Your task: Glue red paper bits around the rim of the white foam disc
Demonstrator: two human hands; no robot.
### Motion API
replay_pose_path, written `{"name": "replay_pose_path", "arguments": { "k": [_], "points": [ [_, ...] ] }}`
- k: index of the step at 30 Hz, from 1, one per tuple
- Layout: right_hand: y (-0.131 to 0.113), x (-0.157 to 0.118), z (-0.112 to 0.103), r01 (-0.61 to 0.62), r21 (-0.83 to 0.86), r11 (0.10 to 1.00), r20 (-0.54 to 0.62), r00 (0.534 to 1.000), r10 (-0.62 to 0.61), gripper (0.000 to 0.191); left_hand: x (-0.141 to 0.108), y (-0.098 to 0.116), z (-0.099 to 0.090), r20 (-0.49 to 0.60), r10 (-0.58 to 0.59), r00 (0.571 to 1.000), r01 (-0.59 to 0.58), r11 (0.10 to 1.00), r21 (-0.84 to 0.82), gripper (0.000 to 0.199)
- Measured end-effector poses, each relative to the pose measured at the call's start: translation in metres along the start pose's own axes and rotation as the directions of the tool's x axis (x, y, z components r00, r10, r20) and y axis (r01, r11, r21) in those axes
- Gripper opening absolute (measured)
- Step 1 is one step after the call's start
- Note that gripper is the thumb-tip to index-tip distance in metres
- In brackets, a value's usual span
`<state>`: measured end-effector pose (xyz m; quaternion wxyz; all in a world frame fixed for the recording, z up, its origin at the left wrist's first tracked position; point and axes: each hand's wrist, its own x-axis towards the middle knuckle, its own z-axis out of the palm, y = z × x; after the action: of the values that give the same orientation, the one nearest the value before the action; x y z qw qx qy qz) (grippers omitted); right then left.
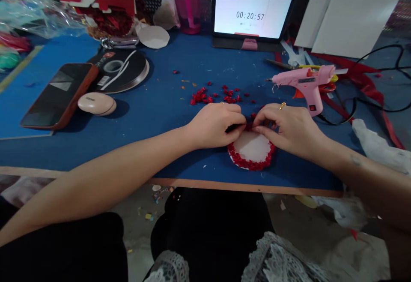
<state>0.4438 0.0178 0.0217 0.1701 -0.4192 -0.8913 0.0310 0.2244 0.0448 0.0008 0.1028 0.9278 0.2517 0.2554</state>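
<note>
A white disc (252, 145) edged with crumpled red pieces lies on the blue table near its front edge. My left hand (220, 124) is closed at the disc's upper left rim, thumb and fingers pinched together. At the upper right rim my right hand (282, 127), with a gold ring, is pinched too, its fingertips almost touching the left ones. What either hand holds is too small to make out. Just beyond the hands lie loose red pieces (201, 96) in a scattered pile. The fingers hide the disc's far rim.
A pink glue gun (308, 82) with a black cable lies at the right, near red ribbon (366, 85). On the left are a phone (59, 95), a beige case (96, 103) and a ribbon spool (120, 71). A tablet (253, 7) and pink cup (188, 3) stand behind.
</note>
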Motion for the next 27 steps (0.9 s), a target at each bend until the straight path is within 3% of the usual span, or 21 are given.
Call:
{"name": "replay_pose_path", "arguments": {
  "k": [22, 27],
  "points": [
    [-0.0025, 0.0000, 0.0010, -0.007, -0.044, 0.999, -0.010, 1.000, 0.007, 0.008, -0.0001, 0.0012, -0.0016, 0.019, -0.012, 1.000, 0.012, 1.000, 0.013, 0.024],
    [-0.0025, 0.0019, -0.0058, -0.019, -0.004, 1.000, 0.042, 0.999, 0.020, 0.008, 0.0000, 0.0011, -0.0013, 0.018, -0.017, 1.000, 0.017, 1.000, 0.007, 0.024]
  ]
}}
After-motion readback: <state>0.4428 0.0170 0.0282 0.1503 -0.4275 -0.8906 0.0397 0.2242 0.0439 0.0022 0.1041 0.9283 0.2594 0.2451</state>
